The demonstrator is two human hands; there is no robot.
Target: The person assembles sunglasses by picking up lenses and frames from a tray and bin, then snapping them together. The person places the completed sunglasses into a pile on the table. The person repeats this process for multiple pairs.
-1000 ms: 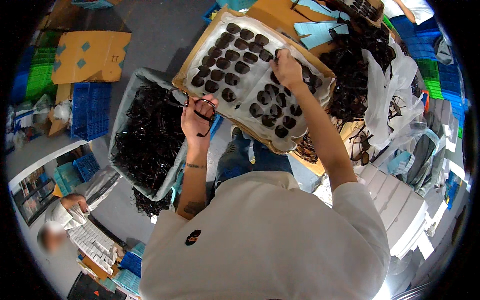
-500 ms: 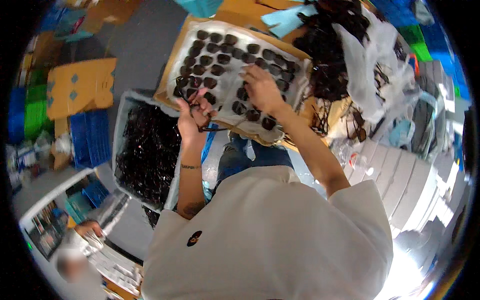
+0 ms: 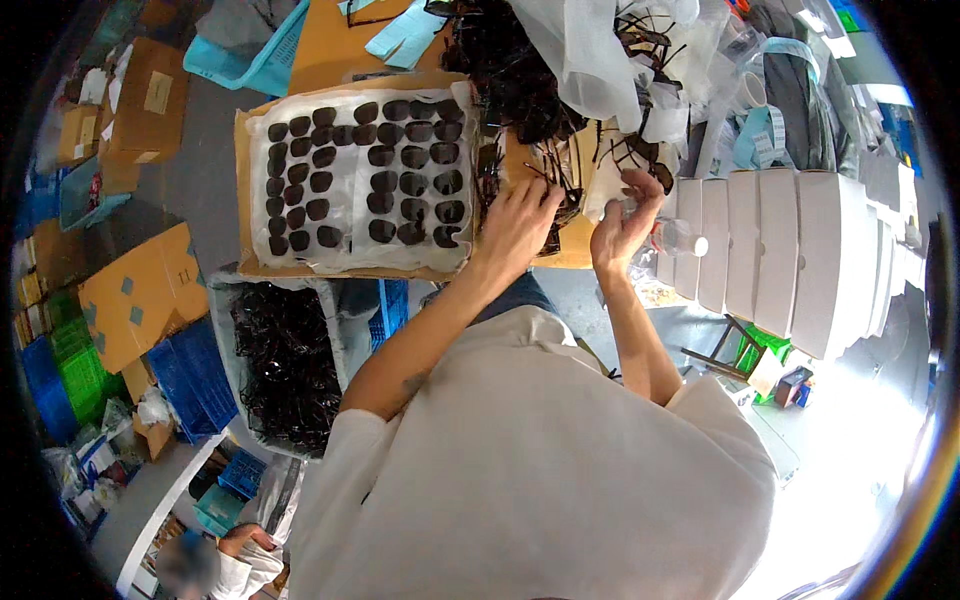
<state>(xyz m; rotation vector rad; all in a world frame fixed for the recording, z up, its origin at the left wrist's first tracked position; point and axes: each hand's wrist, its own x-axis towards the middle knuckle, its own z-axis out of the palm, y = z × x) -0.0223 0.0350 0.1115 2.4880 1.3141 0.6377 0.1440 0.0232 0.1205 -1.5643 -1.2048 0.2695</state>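
Note:
My left hand (image 3: pixel 518 222) is at the right edge of a shallow cardboard tray, its bent fingers closed at a bunch of dark glasses frames (image 3: pixel 550 165). Its fingertips meet the thin temples there; the exact grip is partly hidden. My right hand (image 3: pixel 622 228) is raised just to the right, thumb and curved fingers apart, with nothing plainly held. A dark lens piece (image 3: pixel 661 178) shows behind its fingertips. Rows of dark lenses (image 3: pixel 383 180) lie on white cloth (image 3: pixel 345 205) in the cardboard tray (image 3: pixel 243 190).
A heap of black frames (image 3: pixel 500 60) and translucent foam sheets (image 3: pixel 585 60) lie beyond my hands. A lined bin of dark glossy pieces (image 3: pixel 280 365) stands at left. White boxes (image 3: pixel 775 250) and a plastic bottle (image 3: pixel 680 238) are at right. Another person's hand (image 3: pixel 245 540) shows lower left.
Both hands have left the lens tray and moved right to the frames. My left hand, formerly with a dark frame at the tray's near edge, is now by the bunch. The view has shifted and turned.

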